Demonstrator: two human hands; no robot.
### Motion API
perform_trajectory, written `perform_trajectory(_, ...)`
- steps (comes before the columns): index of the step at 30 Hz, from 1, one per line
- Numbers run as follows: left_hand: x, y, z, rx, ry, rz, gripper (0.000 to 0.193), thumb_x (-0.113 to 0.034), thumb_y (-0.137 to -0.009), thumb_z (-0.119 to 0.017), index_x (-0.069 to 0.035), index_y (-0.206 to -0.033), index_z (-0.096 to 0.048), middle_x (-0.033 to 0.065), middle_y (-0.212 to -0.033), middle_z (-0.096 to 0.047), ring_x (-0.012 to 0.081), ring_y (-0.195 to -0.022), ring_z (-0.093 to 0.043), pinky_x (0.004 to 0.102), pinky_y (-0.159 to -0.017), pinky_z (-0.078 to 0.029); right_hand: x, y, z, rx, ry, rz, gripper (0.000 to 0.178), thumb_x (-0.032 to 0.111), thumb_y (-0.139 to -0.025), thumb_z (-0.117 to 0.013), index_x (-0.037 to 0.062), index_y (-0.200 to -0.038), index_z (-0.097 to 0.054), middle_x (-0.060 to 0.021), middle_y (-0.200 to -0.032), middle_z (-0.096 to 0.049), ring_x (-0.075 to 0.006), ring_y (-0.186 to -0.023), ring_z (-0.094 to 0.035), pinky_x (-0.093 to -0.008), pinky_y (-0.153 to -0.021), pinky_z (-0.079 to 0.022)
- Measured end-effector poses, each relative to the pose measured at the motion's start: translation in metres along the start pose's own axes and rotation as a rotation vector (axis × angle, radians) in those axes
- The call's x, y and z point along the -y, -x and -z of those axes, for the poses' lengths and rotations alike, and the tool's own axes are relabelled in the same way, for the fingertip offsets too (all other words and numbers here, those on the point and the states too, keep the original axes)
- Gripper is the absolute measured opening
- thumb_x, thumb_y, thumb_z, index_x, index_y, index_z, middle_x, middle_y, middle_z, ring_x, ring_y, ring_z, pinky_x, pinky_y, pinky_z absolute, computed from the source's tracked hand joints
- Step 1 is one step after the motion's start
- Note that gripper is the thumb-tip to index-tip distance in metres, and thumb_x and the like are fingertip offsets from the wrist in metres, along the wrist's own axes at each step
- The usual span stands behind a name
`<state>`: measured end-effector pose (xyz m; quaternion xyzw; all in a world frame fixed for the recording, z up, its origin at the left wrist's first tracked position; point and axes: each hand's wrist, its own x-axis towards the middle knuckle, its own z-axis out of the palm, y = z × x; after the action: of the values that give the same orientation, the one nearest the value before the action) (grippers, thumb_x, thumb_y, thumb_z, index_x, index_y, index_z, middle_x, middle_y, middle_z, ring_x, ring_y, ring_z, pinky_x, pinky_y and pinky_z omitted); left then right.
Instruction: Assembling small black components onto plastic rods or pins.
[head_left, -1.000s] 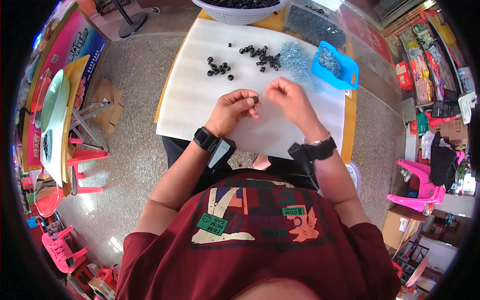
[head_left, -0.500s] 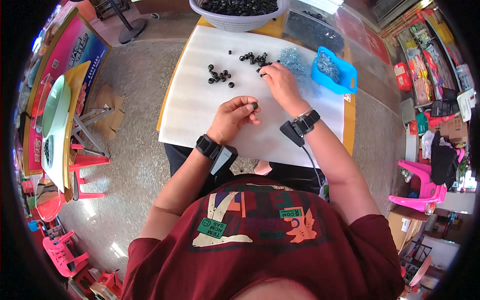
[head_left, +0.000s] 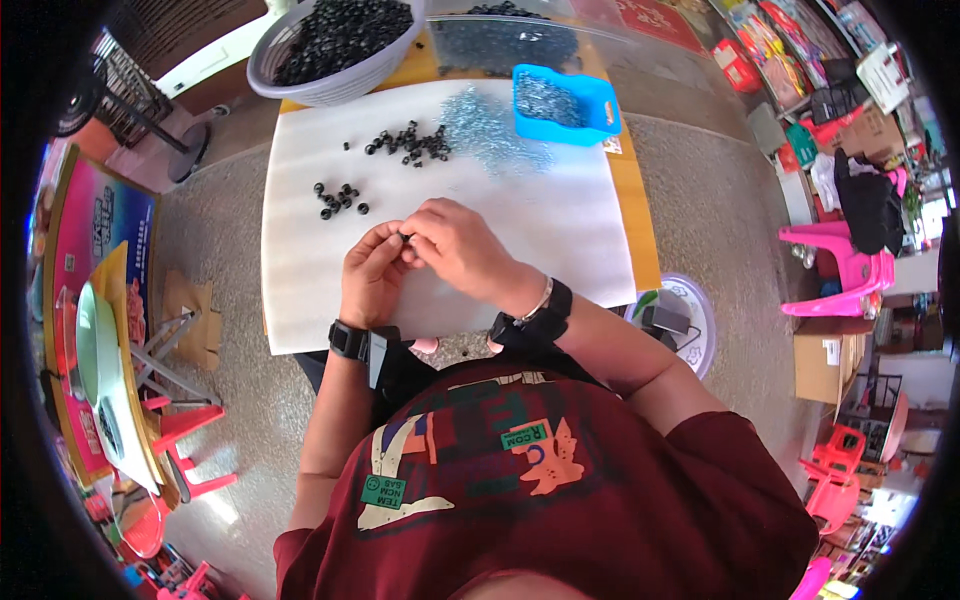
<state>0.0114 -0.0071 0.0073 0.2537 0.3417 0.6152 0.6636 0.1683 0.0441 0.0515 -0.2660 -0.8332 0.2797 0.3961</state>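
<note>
My left hand [head_left: 372, 272] is closed, its thumb and fingers pinching a small round black part [head_left: 405, 238]. My right hand [head_left: 468, 250] meets it from the right, fingertips pressed together at that same part; anything else inside its grip is hidden. Both hands are just above the white sheet [head_left: 330, 270] on the table. Beyond them lie a small group of black round parts [head_left: 340, 200] and a larger cluster of black parts [head_left: 410, 145]. A spread of tiny shiny silvery-blue pieces [head_left: 485, 130] lies to the right of the cluster.
A blue plastic basket [head_left: 608, 120] of the shiny pieces stands at the far right of the sheet. At the far left is a lavender colander [head_left: 340, 92] full of black parts. A clear box [head_left: 505, 45] with dark parts sits behind. A round white tub [head_left: 705, 320] is beside the table.
My right hand has left the black cluster and come to the left hand, so their fingertips now meet around the black part. The whole view has shifted with my head.
</note>
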Motion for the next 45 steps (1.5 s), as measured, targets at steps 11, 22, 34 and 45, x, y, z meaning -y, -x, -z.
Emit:
perform_trajectory(11, -0.001, 0.001, -0.008, 0.006, -0.094, -0.001, 0.02, -0.004, -0.093, -0.051, 0.003, -0.111, -0.056, 0.0072, -0.09, -0.062, 0.0142, -0.078, -0.059, 0.0291, -0.075, -0.051, 0.005, 0.009, 0.0, -0.08, -0.062, -0.172, 0.008, 0.005, -0.082, -0.056, 0.0019, -0.088, -0.059, -0.0135, -0.081, -0.059, -0.0329, -0.075, -0.058, -0.0417, -0.067, -0.047)
perform_trajectory(22, -0.001, 0.002, -0.002, -0.016, -0.163, 0.034, 0.022, -0.007, -0.094, -0.05, 0.005, -0.111, -0.056, 0.0074, -0.092, -0.062, 0.0126, -0.078, -0.06, 0.031, -0.076, -0.055, -0.002, 0.015, -0.005, -0.063, -0.023, -0.101, 0.01, 0.008, -0.081, -0.057, 0.0023, -0.09, -0.056, -0.0147, -0.081, -0.057, -0.0337, -0.078, -0.056, -0.0431, -0.068, -0.044)
perform_trajectory(34, -0.004, 0.003, 0.001, 0.037, 0.054, 0.065, 0.022, -0.006, -0.093, -0.053, 0.005, -0.112, -0.056, 0.0101, -0.09, -0.064, 0.0163, -0.076, -0.064, 0.0326, -0.076, -0.057, 0.005, 0.015, -0.004, -0.061, -0.156, -0.25, 0.01, 0.005, -0.085, -0.055, 0.0007, -0.094, -0.058, -0.014, -0.083, -0.059, -0.0294, -0.076, -0.059, -0.037, -0.066, -0.047)
perform_trajectory(45, 0.0, 0.003, -0.002, -0.017, -0.207, 0.075, 0.021, -0.006, -0.09, -0.056, 0.005, -0.107, -0.059, 0.0085, -0.086, -0.063, 0.0137, -0.072, -0.06, 0.0289, -0.068, -0.055, 0.004, 0.017, 0.009, 0.04, 0.359, 0.143, 0.023, 0.016, -0.071, -0.066, 0.0051, -0.089, -0.056, -0.0108, -0.084, -0.057, -0.0288, -0.08, -0.055, -0.0393, -0.075, -0.045)
